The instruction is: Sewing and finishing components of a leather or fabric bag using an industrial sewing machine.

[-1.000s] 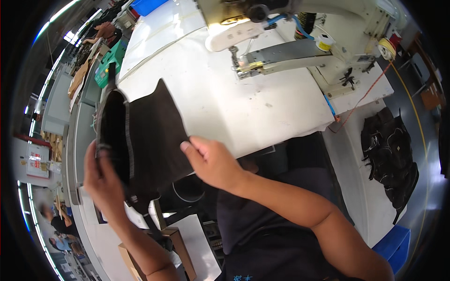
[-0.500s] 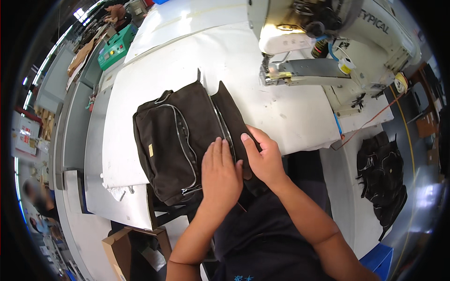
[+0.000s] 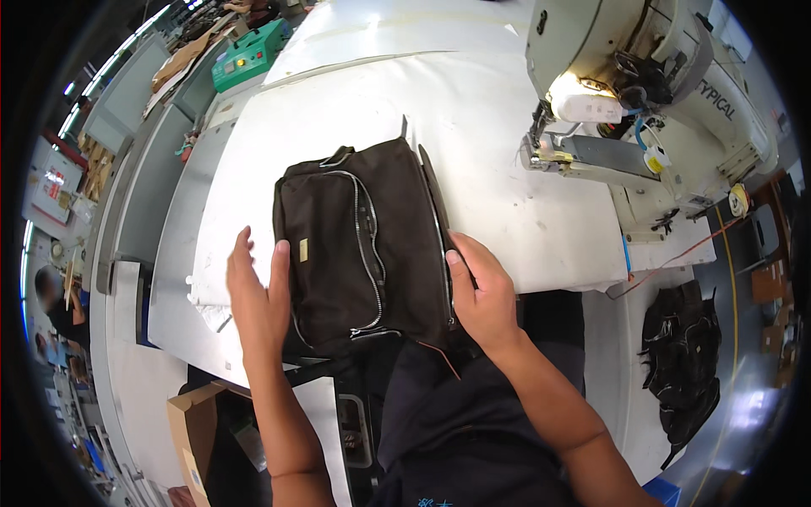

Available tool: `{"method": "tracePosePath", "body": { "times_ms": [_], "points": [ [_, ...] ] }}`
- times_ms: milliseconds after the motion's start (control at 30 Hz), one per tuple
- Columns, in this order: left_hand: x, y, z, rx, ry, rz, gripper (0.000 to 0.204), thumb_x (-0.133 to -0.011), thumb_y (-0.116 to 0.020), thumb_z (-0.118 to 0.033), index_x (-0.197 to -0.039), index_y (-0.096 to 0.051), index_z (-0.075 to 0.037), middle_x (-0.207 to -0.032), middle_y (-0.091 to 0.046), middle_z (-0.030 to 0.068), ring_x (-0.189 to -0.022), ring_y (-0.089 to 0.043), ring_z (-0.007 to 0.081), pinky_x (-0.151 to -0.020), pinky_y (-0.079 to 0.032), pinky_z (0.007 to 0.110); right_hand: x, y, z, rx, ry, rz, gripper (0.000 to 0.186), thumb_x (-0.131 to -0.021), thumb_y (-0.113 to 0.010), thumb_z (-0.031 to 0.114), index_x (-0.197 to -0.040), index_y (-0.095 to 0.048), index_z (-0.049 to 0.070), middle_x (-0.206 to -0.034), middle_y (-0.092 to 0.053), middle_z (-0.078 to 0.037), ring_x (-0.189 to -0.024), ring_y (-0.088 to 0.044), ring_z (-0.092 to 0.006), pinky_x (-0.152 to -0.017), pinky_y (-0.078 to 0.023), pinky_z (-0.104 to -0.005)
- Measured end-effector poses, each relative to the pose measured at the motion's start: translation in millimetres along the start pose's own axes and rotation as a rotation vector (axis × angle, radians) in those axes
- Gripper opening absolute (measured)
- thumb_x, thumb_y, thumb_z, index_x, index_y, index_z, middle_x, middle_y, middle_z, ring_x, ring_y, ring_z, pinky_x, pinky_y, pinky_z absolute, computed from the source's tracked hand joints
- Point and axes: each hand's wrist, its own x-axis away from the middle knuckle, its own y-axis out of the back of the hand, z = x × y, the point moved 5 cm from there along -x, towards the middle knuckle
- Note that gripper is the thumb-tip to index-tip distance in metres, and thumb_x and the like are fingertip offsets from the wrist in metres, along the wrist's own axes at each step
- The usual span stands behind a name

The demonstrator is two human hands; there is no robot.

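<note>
A dark brown fabric bag [image 3: 329,237] lies on the white worktable in front of me. It has a curved, partly open silver zipper [image 3: 372,228] across its front, a second zipper along its right edge and a small tan label [image 3: 303,250]. At the bag's left side is my left hand [image 3: 260,296], open, fingers stretched and thumb by the bag's edge. My right hand [image 3: 487,296] grips the right edge beside the zipper, thumb uppermost; its fingertips are partly hidden. The bag's near edge reaches my dark clothing.
A sewing machine [image 3: 608,156] stands at the right of the white table [image 3: 507,203]. Beyond the table's left side is a green device [image 3: 247,57]. More dark bags [image 3: 684,355] hang or lie at the far right. A cardboard box [image 3: 190,431] sits below left. Other people are in the background.
My left hand has gone from the bag's right part to its left side. The right flap, spread out before, now stands narrow along the edge. The view has shifted, moving the bag rightward.
</note>
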Motion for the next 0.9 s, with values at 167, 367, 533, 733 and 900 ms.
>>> {"method": "tracePosePath", "body": {
  "times_ms": [167, 367, 533, 733, 900],
  "points": [
    [-5.2, -53.5, 36.7, 0.597, 0.202, 0.523, 0.055, -0.106, -0.062, -0.035, -0.14, -0.056, 0.008, -0.13, -0.067, 0.0158, -0.115, -0.063, 0.0197, -0.103, -0.047, 0.03, -1.1, -8.9, 12.0, 0.2, 0.145, -0.035, 0.027, -0.099, -0.066, 0.009, -0.122, -0.069, -0.005, -0.119, -0.072, -0.019, -0.107, -0.07, -0.0345, -0.093, -0.055, -0.0412],
    [10.8, -65.6, 30.3, 0.797, 0.218, 0.611, 0.05, -0.107, -0.061, -0.032, -0.138, -0.059, 0.006, -0.127, -0.069, 0.0117, -0.115, -0.063, 0.0161, -0.102, -0.047, 0.03, 6.4, -28.6, 20.4, 0.412, 0.355, 0.045, 0.031, -0.093, -0.07, 0.01, -0.122, -0.069, -0.001, -0.126, -0.069, -0.012, -0.118, -0.065, -0.0281, -0.1, -0.049, -0.0403],
    [22.2, -77.4, 34.4, 0.861, 0.278, 0.632, 0.052, -0.107, -0.06, -0.035, -0.137, -0.059, 0.007, -0.126, -0.069, 0.0117, -0.114, -0.063, 0.0163, -0.101, -0.048, 0.03, 15.0, -52.5, 3.9, 0.47, 0.44, 0.298, 0.035, -0.086, -0.064, 0.005, -0.12, -0.069, -0.004, -0.128, -0.069, -0.012, -0.125, -0.061, -0.0269, -0.109, -0.045, -0.0422],
    [22.0, -83.6, 40.9, 0.828, 0.288, 0.627, 0.052, -0.106, -0.062, -0.037, -0.135, -0.061, 0.006, -0.124, -0.07, 0.0112, -0.113, -0.064, 0.016, -0.099, -0.049, 0.029, 14.6, -49.2, -0.4, 0.358, 0.429, 0.326, 0.035, -0.086, -0.063, 0.005, -0.12, -0.068, -0.004, -0.129, -0.068, -0.014, -0.126, -0.062, -0.0292, -0.113, -0.045, -0.0458],
    [24.5, -82.6, 53.2, 0.892, 0.346, 0.653, 0.051, -0.105, -0.064, -0.035, -0.133, -0.062, 0.008, -0.122, -0.071, 0.0128, -0.109, -0.066, 0.0162, -0.097, -0.051, 0.03, 28.3, -17.8, 12.7, 0.182, 0.409, 0.4, 0.036, -0.093, -0.069, 0.014, -0.125, -0.066, -0.001, -0.134, -0.066, -0.015, -0.129, -0.06, -0.0315, -0.115, -0.043, -0.0463]
  ]
}}
